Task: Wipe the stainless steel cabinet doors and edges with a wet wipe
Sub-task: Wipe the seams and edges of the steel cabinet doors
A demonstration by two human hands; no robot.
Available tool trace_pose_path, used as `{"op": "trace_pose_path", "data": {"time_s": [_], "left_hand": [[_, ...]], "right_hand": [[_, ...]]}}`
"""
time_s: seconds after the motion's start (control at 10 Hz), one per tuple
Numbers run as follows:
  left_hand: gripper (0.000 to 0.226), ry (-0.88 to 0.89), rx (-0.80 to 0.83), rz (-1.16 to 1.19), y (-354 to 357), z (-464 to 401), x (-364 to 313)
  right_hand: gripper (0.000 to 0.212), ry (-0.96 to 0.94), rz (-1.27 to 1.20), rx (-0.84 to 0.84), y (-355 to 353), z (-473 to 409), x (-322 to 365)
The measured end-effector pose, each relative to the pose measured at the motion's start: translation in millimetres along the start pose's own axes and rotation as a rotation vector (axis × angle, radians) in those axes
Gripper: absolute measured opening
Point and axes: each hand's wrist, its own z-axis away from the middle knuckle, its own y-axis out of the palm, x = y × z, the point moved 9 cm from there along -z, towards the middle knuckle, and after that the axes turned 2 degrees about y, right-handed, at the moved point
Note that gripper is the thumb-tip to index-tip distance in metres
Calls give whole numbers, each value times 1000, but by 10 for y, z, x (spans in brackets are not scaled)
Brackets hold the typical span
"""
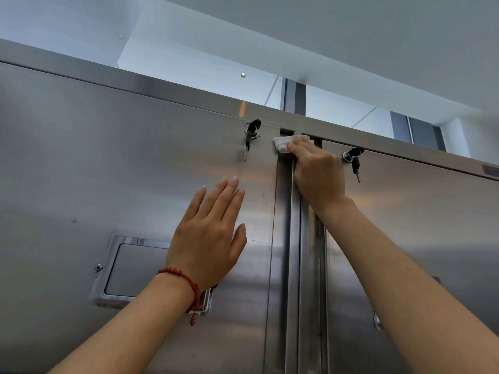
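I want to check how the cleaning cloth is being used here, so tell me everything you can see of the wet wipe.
The wet wipe is a small white cloth, bunched and creased, looking thin and damp. Most of it is hidden under the fingers of the right hand, which presses it against the top of the vertical steel edge between the two cabinet doors, just below the top rail. Only its left end sticks out, beside the left door's lock and keys.

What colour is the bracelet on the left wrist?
The bracelet is red, a knotted cord with a hanging end. It shows best in the head view.
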Motion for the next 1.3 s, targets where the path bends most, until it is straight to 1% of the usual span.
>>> {"op": "trace_pose_path", "data": {"time_s": [0.2, 0.3, 0.4, 0.5, 0.6, 0.7, 0.8, 0.9, 1.1, 1.3], "left_hand": [[55, -2, -4, -3, -1, -1, 1], [55, -3, 1, 0, -4, -2, 4], [55, -4, 11, 1, 0, 2, 1], [55, -6, 7, 0, 6, 2, 3], [55, -2, -1, 1, 1, -4, 4], [55, -2, 2, 1, -6, 0, 5], [55, -7, 6, 3, -6, 5, 5], [56, -6, 8, 1, -4, -1, 0], [56, -2, 12, -3, 0, 0, -7], [56, 0, 7, -8, -20, -3, -10]], "right_hand": [[32, 23, -14, 30, 50, -67, -64], [29, 2, 13, 23, 31, -17, -11], [28, -29, 20, 57, 37, 5, 14], [33, 38, 9, 129, 107, -69, -79], [35, 85, 16, 154, 141, -87, -110], [29, 36, 5, 119, 70, -5, -23], [28, -28, 1, 86, -5, 97, 41], [32, -80, -9, 60, -70, 205, 103], [33, -134, -13, 95, -77, 263, 106], [34, -157, -38, 82, -137, 432, 168]]}}
